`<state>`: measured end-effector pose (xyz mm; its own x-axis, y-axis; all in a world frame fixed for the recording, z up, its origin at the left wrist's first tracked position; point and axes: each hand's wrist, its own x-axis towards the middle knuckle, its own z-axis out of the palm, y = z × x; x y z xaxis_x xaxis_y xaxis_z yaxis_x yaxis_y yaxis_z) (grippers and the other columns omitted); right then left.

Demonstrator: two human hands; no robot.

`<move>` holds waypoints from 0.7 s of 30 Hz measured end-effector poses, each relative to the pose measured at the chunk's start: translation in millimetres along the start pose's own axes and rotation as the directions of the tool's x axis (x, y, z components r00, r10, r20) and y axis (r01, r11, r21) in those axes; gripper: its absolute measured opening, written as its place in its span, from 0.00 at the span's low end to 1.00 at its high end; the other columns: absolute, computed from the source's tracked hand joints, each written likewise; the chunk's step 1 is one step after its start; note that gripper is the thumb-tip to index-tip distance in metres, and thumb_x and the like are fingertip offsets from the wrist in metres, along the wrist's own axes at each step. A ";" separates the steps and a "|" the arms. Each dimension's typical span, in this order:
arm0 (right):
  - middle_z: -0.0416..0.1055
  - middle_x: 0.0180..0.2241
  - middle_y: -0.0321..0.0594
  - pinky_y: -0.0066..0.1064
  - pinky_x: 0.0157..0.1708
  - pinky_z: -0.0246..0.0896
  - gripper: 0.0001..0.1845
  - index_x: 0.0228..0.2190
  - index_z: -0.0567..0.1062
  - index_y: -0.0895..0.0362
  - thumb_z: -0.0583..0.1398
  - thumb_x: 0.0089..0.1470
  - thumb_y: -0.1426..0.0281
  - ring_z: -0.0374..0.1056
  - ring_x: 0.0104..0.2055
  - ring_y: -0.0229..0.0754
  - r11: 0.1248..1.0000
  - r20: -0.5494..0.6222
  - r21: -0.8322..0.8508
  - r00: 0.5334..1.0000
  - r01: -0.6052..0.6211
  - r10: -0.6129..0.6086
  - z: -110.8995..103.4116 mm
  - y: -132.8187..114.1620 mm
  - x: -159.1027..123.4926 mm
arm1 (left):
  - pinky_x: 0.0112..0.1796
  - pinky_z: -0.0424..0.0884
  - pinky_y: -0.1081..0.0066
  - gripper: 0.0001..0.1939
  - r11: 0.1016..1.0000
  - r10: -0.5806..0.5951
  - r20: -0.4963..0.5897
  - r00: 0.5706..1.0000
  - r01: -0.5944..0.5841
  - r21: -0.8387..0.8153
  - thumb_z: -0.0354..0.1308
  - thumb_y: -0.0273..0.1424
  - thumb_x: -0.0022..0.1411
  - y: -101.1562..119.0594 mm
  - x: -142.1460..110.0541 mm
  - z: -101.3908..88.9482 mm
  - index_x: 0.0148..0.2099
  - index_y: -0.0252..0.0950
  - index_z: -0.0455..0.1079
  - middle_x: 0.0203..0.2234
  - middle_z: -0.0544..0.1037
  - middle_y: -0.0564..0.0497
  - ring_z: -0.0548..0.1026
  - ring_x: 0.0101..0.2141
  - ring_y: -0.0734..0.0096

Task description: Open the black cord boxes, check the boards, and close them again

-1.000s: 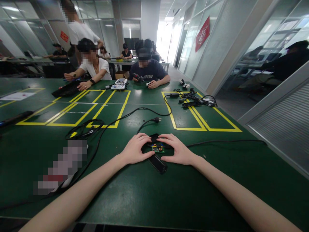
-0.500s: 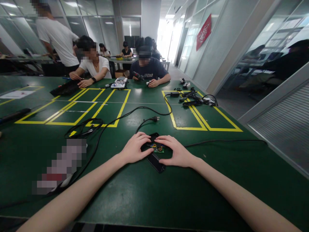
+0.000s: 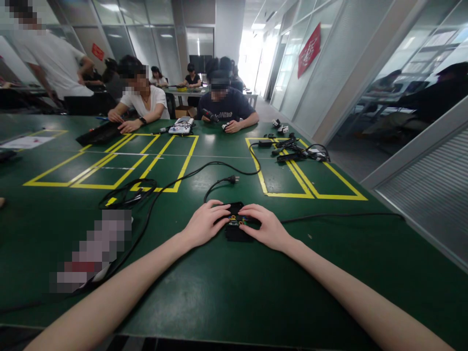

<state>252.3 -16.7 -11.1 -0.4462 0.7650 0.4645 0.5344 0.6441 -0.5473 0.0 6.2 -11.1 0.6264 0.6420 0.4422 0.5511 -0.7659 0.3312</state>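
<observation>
A small circuit board (image 3: pixel 233 222) with ring-shaped coils lies between my hands at the near middle of the table. My left hand (image 3: pixel 206 222) pinches its left side, thumb below and fingers above. On the opposite side, my right hand (image 3: pixel 265 225) grips the board's right edge with thumb and fingers. Behind the board is one black plastic case half (image 3: pixel 236 206), partly covered by my fingertips. A second black case piece (image 3: pixel 239 235) sits just in front, near my right thumb. Coloured wires show by my right fingers, and black cables run out from behind both hands.
A black power plug (image 3: pixel 233 180) lies beyond my hands. Coiled black cable (image 3: pixel 127 194) rests to the left, near a blurred-out object (image 3: pixel 98 248). Several adapters and cables (image 3: pixel 292 148) are heaped at the far right. Two people (image 3: pixel 223 105) work across the green table (image 3: pixel 219 297).
The front case piece has turned from slanting to nearly level and sits closer to the board. My right thumb has moved up from it to the board. A standing person has shifted left.
</observation>
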 end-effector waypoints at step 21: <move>0.74 0.38 0.41 0.34 0.36 0.68 0.05 0.38 0.75 0.54 0.59 0.60 0.72 0.71 0.35 0.42 0.994 -0.017 -0.069 0.997 -0.079 0.078 -6.8 3.2 0.8 | 0.36 0.71 0.72 0.10 0.978 -0.193 0.062 0.979 0.187 0.091 0.54 0.37 0.75 9.1 2.3 -4.3 0.45 0.40 0.74 0.37 0.78 0.52 0.78 0.36 0.69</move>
<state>258.5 -14.0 -7.7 -0.3908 0.8129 0.4317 0.6166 0.5795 -0.5329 4.1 0.5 -3.5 0.5416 0.7785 0.3171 0.7062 -0.6260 0.3308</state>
